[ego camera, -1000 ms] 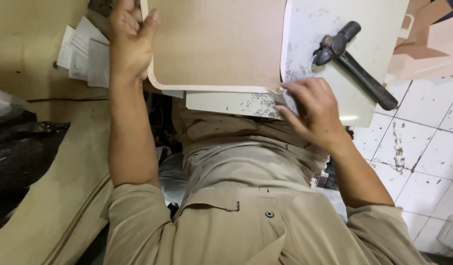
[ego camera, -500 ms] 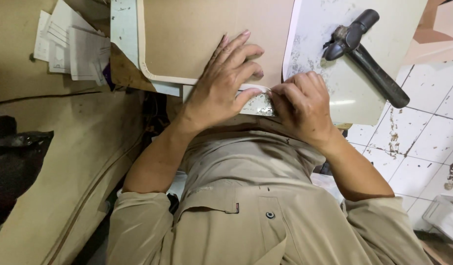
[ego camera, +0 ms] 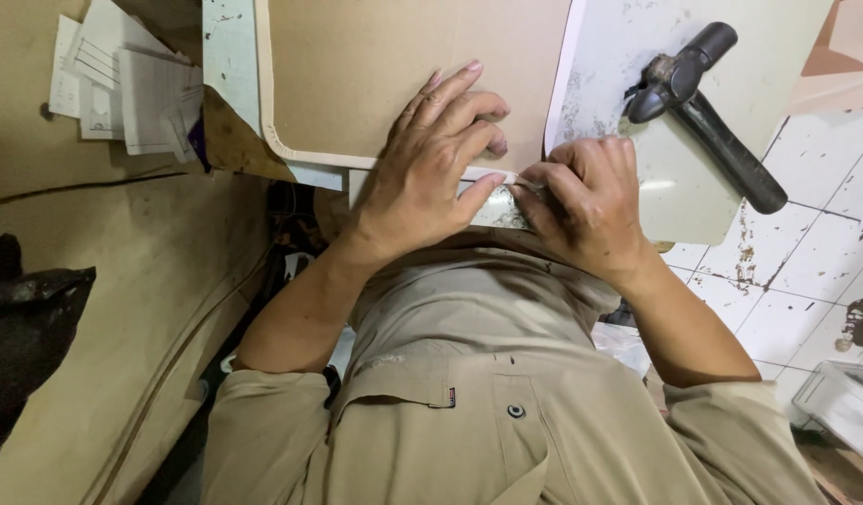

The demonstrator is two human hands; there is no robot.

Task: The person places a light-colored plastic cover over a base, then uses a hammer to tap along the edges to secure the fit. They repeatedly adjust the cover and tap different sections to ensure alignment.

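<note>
Both hands are down at the near edge of the tabletop (ego camera: pixel 656 196), working close together. The left hand (ego camera: pixel 431 164) lies flat on the tan board (ego camera: pixel 375 75), fingers spread across its lower edge and the thumb stretched toward the other hand, pressing the board down. The right hand (ego camera: pixel 586 201) sits just beside it, fingers curled and bunched, pinching at the board's pale trimmed edge (ego camera: pixel 305 157) where it meets the tabletop's lip; exactly what sits between those fingertips is hidden by the knuckles. The two hands nearly touch at the thumbs. The board covers the middle of the worn white tabletop, its rounded corner to the left showing a light strip running along the rim. Off to the right, well apart from the hands, a black hammer (ego camera: pixel 703 103) lies on the bare white surface, head toward the board, handle angled out toward the tiled floor (ego camera: pixel 805 271). On the far left, a loose heap of papers (ego camera: pixel 123 93) rests beside the board. Below, the person's khaki shirt (ego camera: pixel 506 393) fills the foreground, with a dark bag (ego camera: pixel 25 318) at the left edge.
</note>
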